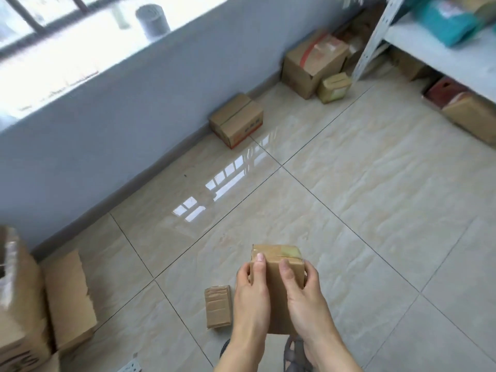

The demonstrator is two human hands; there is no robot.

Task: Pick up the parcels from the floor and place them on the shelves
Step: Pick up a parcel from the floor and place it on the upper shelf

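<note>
I hold a small brown cardboard parcel (pixel 276 267) with tape on top, low in the middle of the view, above the tiled floor. My left hand (pixel 251 294) grips its left side with the thumb on top. My right hand (pixel 303 294) grips its right side. Another small flat parcel (pixel 218 306) lies on the floor just left of my hands. A white shelf (pixel 440 55) stands at the upper right, with a teal bag (pixel 445 22) on it.
Cardboard boxes sit along the blue wall: a mid-size box (pixel 237 120), a large box with red tape (pixel 314 64) and a small yellowish box (pixel 334 88). Big boxes (pixel 24 299) stand at the left edge. More parcels (pixel 472 114) lie under the shelf. A power strip (pixel 130 367) lies at the bottom.
</note>
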